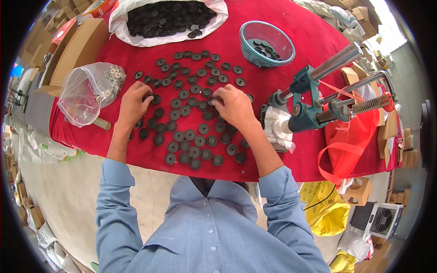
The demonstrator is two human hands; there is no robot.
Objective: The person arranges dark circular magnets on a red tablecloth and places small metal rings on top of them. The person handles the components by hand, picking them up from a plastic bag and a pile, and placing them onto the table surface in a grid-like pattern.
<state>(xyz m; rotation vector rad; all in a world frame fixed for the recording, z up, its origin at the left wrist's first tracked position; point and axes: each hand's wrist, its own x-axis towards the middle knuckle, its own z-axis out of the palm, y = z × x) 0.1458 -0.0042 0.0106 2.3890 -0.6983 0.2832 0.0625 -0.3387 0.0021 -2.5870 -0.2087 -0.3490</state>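
On a worktop covered in deep red cloth (98, 136), many round black discs with raised rims and small central hubs (185, 110) are spread in a loose field across the middle, mostly lying flat, some touching or overlapping. The bare left hand (136, 102) is held low at the left side of this field, its thumb and fingers curled narrowly beside a disc; whether one is gripped cannot be told. The bare right hand (233, 104) is lowered over the right side, with thumb and fingertips drawn close together at a black disc; whether it is pinched or only touched cannot be told.

At the far left, a white woven sack (119, 20) is laid open, filled with more of the discs. Farther right, a few are held in a translucent blue-green plastic basin (257, 59). To the left of the left hand, a clear plastic bag (79, 93) is seen with small pale rings inside, and a short tan rod (101, 123) is placed at its near edge. An open brown cardboard box (79, 50) is set behind it. At the right, a dark green hand press with a steel column (304, 86) is flanked by a bright red fabric bag (348, 141).
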